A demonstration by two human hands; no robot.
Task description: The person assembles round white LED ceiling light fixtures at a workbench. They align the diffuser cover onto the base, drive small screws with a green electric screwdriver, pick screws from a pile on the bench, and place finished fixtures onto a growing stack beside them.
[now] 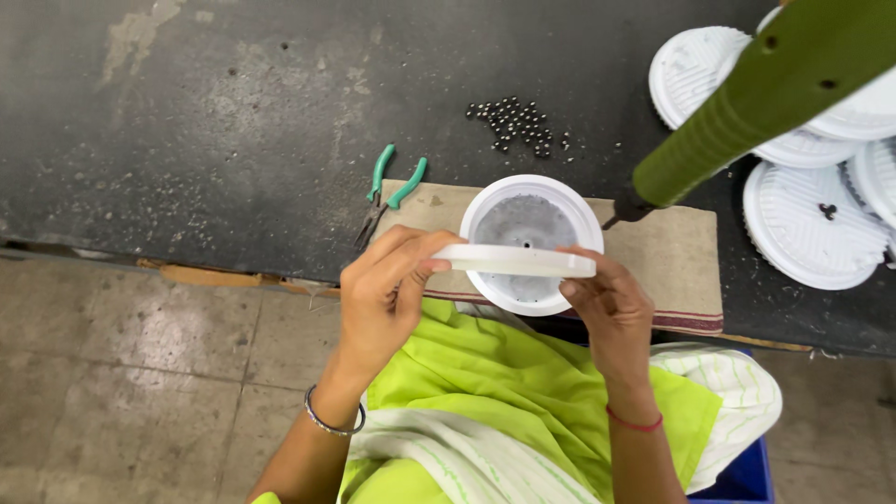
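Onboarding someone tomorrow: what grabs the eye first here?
Both hands, left hand and right hand, hold a flat white disc edge-on over a white round bowl-shaped part at centre. A thick green bar cuts across top right, above stacked white ribbed discs.

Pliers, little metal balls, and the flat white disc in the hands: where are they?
Pliers (389, 191): head view, on a green handle.
Metal balls (516, 122): head view, middle of the heap.
White disc (515, 260): head view, on its edge between both hands.
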